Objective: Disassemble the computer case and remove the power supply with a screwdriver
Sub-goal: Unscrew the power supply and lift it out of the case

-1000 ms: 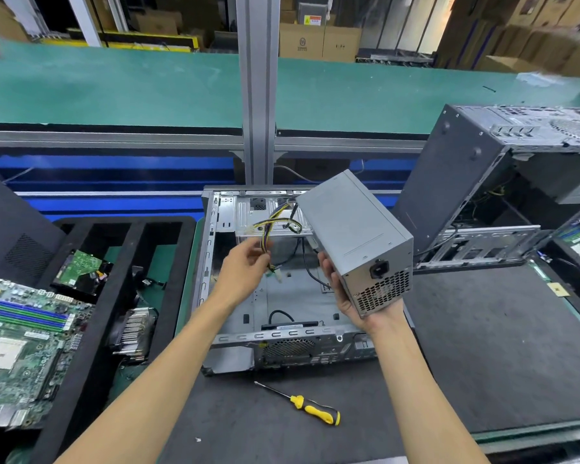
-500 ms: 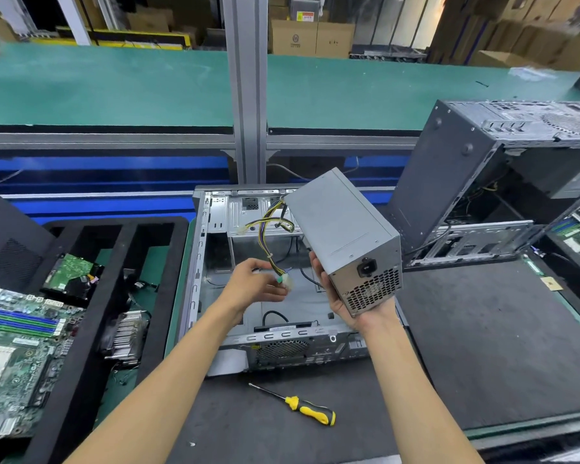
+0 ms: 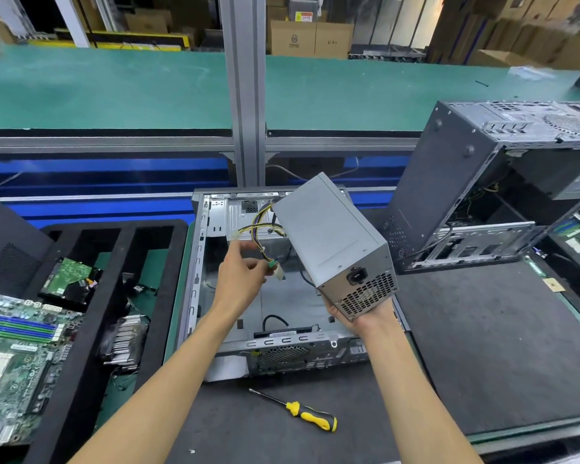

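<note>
Head view, the only one here. Power supply (image 3: 335, 242) up out of the open case (image 3: 215, 329), tilted, socket-and-vent end toward the camera, cradled from below in the right hand (image 3: 355, 316) with fingers curled round its lower corner. Left hand (image 3: 245, 276) pinching the end of the cable bundle (image 3: 262, 236), white plug (image 3: 279, 272) just past the fingertips.

Compared with a second ago: box shifted only a little, but left hand slid down the wires from mid-bundle to the plug end and pulled it lower and clear of the case floor. Looks like the cables are all unplugged now and just being gathered so nothing snags.

Screwdriver (image 3: 302, 413) lying untouched on the dark mat (image 3: 499, 346) in front of the case. Probably done with screws; only setting the unit down left. Motherboard (image 3: 10, 356) and hard drive (image 3: 67, 276) off to the left in the black tray (image 3: 154, 296), second case (image 3: 449, 182) on the right.
</note>
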The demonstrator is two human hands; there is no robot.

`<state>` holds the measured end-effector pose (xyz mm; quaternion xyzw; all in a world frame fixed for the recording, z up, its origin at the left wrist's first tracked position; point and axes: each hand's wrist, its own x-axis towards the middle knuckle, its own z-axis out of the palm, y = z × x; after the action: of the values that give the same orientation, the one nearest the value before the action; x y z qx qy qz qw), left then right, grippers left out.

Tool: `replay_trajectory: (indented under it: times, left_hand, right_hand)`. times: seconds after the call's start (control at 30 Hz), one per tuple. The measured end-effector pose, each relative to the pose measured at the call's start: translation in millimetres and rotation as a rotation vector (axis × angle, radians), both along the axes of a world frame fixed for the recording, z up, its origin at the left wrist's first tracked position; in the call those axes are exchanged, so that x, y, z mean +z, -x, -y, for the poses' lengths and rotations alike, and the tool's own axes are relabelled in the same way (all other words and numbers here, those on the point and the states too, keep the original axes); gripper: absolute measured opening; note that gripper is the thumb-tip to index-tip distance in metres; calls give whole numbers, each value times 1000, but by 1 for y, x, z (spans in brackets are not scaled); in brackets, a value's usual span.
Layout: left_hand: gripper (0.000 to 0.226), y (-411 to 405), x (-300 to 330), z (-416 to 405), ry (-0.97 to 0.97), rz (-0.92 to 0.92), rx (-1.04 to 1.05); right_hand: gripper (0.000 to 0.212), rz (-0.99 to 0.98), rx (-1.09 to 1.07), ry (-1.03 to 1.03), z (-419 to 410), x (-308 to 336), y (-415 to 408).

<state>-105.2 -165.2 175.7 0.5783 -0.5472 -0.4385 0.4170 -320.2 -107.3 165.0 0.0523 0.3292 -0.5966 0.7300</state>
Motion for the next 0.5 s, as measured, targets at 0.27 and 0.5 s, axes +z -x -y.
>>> replay_trajectory:
  times: [0.27,0.5]
  left_hand:
    - [42,-4,-5,5,-46,-3,45]
    - [31,-22,-1,10,43,112,123]
  right_hand:
    - [48,-118,14,4,-5,12,-6]
    - [33,-124,80,85,-1,7,-10]
